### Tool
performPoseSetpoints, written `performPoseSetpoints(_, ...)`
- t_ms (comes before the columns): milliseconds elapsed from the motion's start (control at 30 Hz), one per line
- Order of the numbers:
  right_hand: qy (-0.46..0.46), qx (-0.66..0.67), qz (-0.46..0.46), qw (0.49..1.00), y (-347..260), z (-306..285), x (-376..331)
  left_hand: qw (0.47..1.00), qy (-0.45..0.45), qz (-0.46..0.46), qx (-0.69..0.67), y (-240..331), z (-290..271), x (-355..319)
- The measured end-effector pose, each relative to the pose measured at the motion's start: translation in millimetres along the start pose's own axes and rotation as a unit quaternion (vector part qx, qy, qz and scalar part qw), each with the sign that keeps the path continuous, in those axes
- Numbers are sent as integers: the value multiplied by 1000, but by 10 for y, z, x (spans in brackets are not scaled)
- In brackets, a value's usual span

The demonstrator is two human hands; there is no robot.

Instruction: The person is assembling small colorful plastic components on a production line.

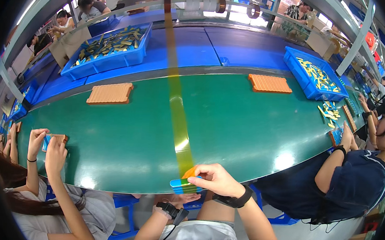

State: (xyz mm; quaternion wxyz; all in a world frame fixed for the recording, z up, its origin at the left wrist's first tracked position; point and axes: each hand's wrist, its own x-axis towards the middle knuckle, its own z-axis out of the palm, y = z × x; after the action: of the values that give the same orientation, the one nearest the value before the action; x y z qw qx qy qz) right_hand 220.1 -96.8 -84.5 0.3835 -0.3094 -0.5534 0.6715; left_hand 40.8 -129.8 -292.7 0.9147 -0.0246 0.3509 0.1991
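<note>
R grip [214,178]: orange pc [189,172]; L grip [180,200]: blue stk [179,186].

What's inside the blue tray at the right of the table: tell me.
The blue tray holds a jumbled heap of small, flat strips, yellow and blue. The lower strips, and whatever else lies beneath them, are covered and cannot be seen.

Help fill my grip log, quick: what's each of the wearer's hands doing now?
Left hand: under the blue stack, partly hidden; its grip cannot be told.
Right hand: closed, pinching the yellow tape at the stack.
</note>
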Motion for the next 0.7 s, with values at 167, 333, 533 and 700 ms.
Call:
performPoseSetpoints(167, 3, 10, 14, 1000, -97, 29, -32, 995, -8, 31, 95, 3, 129, 127)
performPoseSetpoints(333, 10, 6, 39, 999, -154, 41, -39, 982, 9, 65, 177, 10, 72, 100)
performPoseSetpoints(533, 13, 8, 32, 999, -175, 32, -46, 954, 28, 105, 281, 71, 5, 25)
performPoseSetpoints(700, 16, 14, 30, 999, -171, 40, -41, 920, 39, 135, 365, 90, -42, -26)
